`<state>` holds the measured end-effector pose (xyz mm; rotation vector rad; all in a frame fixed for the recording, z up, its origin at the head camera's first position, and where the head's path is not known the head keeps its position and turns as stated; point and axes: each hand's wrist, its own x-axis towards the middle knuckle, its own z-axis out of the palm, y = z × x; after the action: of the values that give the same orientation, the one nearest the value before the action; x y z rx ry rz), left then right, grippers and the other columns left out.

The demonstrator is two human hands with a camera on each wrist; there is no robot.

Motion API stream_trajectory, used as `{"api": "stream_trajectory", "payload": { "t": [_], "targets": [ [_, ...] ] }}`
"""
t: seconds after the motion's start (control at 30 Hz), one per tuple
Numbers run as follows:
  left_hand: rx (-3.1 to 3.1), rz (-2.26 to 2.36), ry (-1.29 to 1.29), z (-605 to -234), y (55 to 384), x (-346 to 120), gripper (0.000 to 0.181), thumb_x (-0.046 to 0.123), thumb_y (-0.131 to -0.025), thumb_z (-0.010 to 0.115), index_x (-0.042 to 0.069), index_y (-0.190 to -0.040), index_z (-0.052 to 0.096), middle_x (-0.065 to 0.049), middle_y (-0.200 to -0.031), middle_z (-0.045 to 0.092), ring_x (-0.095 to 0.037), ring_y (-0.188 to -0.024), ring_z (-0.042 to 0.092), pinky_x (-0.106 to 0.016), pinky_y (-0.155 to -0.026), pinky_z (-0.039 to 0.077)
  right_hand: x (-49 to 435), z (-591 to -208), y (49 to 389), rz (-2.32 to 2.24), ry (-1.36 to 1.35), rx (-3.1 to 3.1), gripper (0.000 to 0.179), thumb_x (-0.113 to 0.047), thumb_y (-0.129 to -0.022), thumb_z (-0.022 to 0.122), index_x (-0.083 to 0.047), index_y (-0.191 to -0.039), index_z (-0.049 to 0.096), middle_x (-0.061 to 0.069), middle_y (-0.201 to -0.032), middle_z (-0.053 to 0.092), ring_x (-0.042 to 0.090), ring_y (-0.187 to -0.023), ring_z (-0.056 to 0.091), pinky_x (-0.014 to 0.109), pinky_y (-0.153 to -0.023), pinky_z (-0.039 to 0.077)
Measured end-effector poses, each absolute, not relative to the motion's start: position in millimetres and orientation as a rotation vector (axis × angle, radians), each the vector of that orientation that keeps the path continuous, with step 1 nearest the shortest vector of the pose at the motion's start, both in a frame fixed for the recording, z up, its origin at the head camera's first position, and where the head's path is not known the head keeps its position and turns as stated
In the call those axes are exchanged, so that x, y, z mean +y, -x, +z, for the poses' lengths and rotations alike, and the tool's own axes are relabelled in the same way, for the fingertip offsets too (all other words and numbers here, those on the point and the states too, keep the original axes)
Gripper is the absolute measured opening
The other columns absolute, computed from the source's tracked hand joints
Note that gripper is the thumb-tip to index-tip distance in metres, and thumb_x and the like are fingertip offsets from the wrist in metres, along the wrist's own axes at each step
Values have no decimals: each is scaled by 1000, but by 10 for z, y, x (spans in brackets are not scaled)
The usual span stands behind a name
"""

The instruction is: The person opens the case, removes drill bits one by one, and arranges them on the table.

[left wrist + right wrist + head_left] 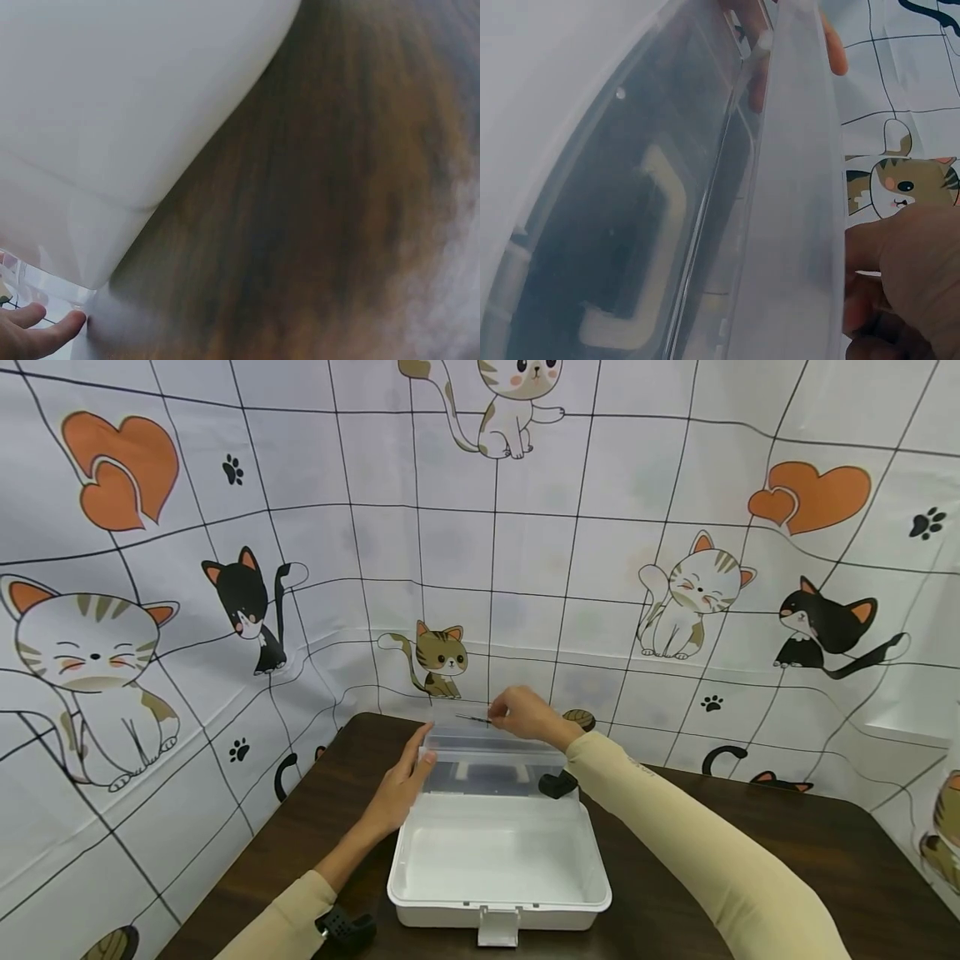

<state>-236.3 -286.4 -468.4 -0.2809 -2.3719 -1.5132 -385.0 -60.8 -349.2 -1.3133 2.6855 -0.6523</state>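
A white plastic box [498, 852] lies with its clear lid [487, 777] raised and tilted back. My left hand [397, 789] holds the lid's left edge; in the right wrist view, its fingers [836, 52] show on either side of the clear panel. At the lid's far edge, my right hand [525, 714] pinches a thin, dark, pointed tool [472, 718], too small to identify. The right wrist view shows that right hand [907, 285] with curled fingers, just beyond the lid. No items show inside the box. A white latch [498, 927] hangs down in front.
The box stands on a dark wooden table [675, 827]. Behind and to the left hangs a white sheet [525, 568] printed with cats and hearts. Black wrist devices [348, 931] are worn at both wrists.
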Motion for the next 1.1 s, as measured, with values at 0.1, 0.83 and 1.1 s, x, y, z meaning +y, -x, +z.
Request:
{"api": "stream_trajectory", "payload": {
  "t": [0.1,0.83,1.1],
  "targets": [
    [-2377,-1512,283,-4685,2373,-2864,54,43,-111,41,49,-160,18,0,-167,17,-36,-146,30,-65,-108,31,-590,-3480,3847,-636,1305,2692,16,-4,-98,69,2,-110,77,11,-105,74,25,-97,69,39,-86,55],
    [-2382,-1499,261,-4685,2363,-2871,54,44,-111,42,50,-159,19,-4,-165,23,-37,-141,39,-66,-105,34,-561,-3550,3892,-766,1325,2655,11,-3,-96,71,1,-103,79,8,-96,75,20,-86,69,35,-77,56],
    [-2378,-1518,266,-4692,2364,-2877,54,44,-111,42,51,-159,19,-5,-165,23,-37,-143,35,-67,-105,33,-385,-3547,3923,-776,1378,2680,13,-3,-98,66,0,-101,77,4,-91,70,19,-81,63,38,-74,53]
  ]
}}
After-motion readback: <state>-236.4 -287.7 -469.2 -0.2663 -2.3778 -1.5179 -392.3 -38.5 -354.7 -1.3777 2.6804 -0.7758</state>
